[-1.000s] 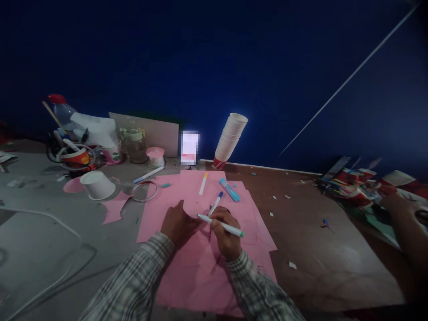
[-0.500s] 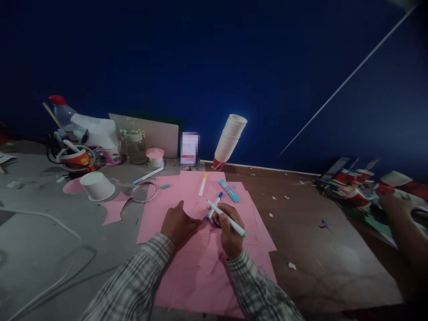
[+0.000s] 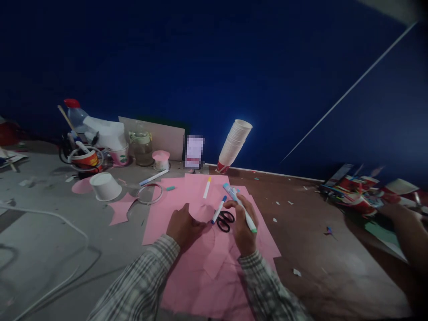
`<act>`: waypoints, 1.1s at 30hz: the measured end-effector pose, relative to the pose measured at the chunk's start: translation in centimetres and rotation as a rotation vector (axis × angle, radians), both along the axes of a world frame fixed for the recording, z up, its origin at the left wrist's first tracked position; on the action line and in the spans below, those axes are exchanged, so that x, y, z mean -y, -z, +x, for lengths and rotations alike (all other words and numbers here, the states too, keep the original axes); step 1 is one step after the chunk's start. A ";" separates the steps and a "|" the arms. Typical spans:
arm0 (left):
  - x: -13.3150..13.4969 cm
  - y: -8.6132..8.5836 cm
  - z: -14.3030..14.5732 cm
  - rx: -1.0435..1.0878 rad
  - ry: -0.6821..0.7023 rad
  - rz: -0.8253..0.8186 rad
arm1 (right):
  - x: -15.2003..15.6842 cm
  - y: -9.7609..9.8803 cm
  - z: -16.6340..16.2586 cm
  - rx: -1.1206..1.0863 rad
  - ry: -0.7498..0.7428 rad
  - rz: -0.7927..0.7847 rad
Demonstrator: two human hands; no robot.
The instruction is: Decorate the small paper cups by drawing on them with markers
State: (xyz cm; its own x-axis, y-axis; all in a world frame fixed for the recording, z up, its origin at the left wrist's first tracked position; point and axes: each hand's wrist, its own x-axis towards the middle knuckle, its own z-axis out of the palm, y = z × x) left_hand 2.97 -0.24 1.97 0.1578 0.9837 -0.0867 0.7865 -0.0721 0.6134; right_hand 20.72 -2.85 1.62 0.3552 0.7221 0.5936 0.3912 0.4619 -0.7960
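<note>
My left hand (image 3: 183,226) rests on the pink paper (image 3: 197,263), fingers curled down and thumb raised, pressing a cut pink piece flat. My right hand (image 3: 244,227) is closed round a white marker with a green end (image 3: 246,216), its tip pointing away toward a blue marker (image 3: 229,190). Black-handled scissors (image 3: 224,220) lie on the paper just left of my right hand. A blue-capped pen (image 3: 218,210) lies between my hands. A yellow-tipped pen (image 3: 207,187) lies farther back on the paper.
An upturned white paper cup (image 3: 104,186), a tape ring (image 3: 150,194), a leaning stack of paper cups (image 3: 233,145), a jar (image 3: 142,147) and cluttered containers (image 3: 83,156) line the back left. Another person's arm (image 3: 406,236) reaches over colourful scraps (image 3: 354,192) at right. White cable (image 3: 50,214) crosses the left.
My right hand has lifted the marker off the paper and moved back and right, uncovering the scissors. The camera view has shifted slightly. My left hand stays put.
</note>
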 end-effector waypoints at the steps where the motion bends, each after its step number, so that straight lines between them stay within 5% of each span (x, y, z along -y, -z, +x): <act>1: 0.0 0.0 0.0 0.018 0.000 -0.012 | -0.7 -0.4 0.6 0.097 -0.010 -0.007; 5: 0.1 0.1 -0.2 0.077 0.004 -0.020 | -5.8 -1.4 2.5 0.380 -0.162 -0.057; 8: 0.1 0.3 -0.4 0.100 0.011 0.019 | -10.7 -1.3 2.7 0.815 -0.165 -0.130; 15: 0.0 1.0 -0.3 0.101 0.033 0.086 | -18.4 -0.2 0.9 1.249 -0.237 -0.276; 24: -0.2 1.2 -0.1 0.059 0.068 0.090 | -21.6 -0.2 -0.8 1.516 -0.220 -0.387; 33: -0.2 0.8 -0.1 0.025 0.085 0.072 | -22.2 -0.2 -1.0 1.433 -0.203 -0.377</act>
State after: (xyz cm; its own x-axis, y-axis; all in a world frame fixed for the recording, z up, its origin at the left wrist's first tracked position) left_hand 2.84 -0.02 1.13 0.2418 0.9702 -0.0114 0.7605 -0.1822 0.6232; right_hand 19.75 19.38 1.86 -0.4748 0.8727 0.1141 0.8788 0.4629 0.1161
